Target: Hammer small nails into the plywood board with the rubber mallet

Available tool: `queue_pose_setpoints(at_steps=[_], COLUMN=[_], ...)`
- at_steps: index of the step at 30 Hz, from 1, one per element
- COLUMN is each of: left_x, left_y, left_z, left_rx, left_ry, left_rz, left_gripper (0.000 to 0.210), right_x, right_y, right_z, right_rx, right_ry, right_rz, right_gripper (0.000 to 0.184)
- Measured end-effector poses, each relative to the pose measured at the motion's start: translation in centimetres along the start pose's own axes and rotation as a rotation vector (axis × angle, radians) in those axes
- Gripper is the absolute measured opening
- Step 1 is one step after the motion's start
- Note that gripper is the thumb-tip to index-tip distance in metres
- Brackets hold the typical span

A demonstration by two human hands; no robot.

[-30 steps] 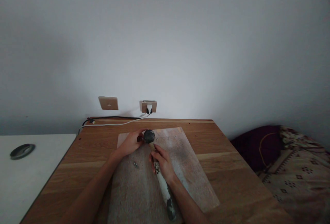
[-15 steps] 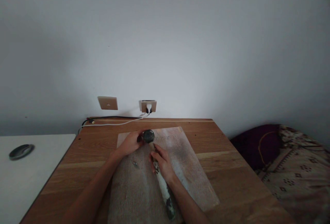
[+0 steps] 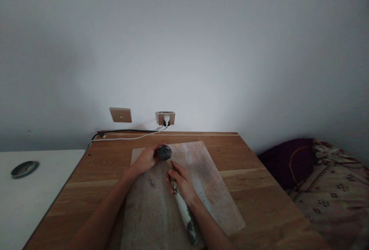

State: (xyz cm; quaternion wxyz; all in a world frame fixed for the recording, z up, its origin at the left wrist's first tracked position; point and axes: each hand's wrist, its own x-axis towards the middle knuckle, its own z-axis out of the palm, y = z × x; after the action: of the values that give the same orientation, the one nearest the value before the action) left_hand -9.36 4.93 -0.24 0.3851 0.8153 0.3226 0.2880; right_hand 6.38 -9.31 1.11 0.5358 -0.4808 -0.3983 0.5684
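My right hand [image 3: 181, 182] is wrapped around the upper handle of a hammer [image 3: 181, 204], close to its dark round head. The handle is worn, with white and dark patches, and slants down toward me. Just left of the head is my left hand [image 3: 147, 158], its fingers curled together over the board; the head partly hides the fingertips and whatever they pinch. Underneath both hands lies a worn wooden board [image 3: 144, 211]. A few small metal pieces, perhaps nails [image 3: 151, 182], rest on it below my left hand.
The board lies on a wooden table [image 3: 259, 196] against a wall. Cables [image 3: 129, 138] run along its back edge to a socket [image 3: 166, 119]. A white surface [image 3: 17, 207] with a dark oval object [image 3: 24, 169] adjoins at left; patterned fabric [image 3: 331, 196] is at right.
The hammer head has shifted slightly left and down, nearer my left fingers. Both hands otherwise keep nearly the same place and hold.
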Motion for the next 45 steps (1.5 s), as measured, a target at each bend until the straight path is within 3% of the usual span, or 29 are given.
queue_pose_setpoints(at_steps=[9, 21, 30, 34, 40, 45], left_x=[0.0, 0.0, 0.1, -0.2, -1.3, -1.8], left_y=[0.2, -0.2, 0.3, 1.6, 2.8, 3.0], left_z=[-0.1, -0.2, -1.1, -2.8, -5.0, -4.7], left_rx=[0.018, -0.033, -0.034, 0.053, 0.154, 0.263], left_ry=[0.001, 0.005, -0.072, -0.155, -0.491, -0.561], left_rz=[-0.06, -0.029, -0.067, -0.093, -0.159, -0.173], left_gripper=[0.052, 0.051, 0.056, 0.05, 0.034, 0.046], right_x=[0.2, 0.1, 0.3, 0.3, 0.3, 0.2], right_y=[0.2, -0.1, -0.5, -0.6, -0.2, -0.3], right_z=[-0.1, 0.0, -0.3, -0.4, -0.5, -0.7], right_rx=[-0.009, -0.008, 0.041, 0.051, 0.049, 0.042], right_ry=[0.022, 0.016, 0.121, 0.124, 0.126, 0.125], right_rz=[-0.017, -0.011, -0.029, -0.026, -0.042, -0.043], right_gripper=[0.026, 0.024, 0.025, 0.026, 0.026, 0.028])
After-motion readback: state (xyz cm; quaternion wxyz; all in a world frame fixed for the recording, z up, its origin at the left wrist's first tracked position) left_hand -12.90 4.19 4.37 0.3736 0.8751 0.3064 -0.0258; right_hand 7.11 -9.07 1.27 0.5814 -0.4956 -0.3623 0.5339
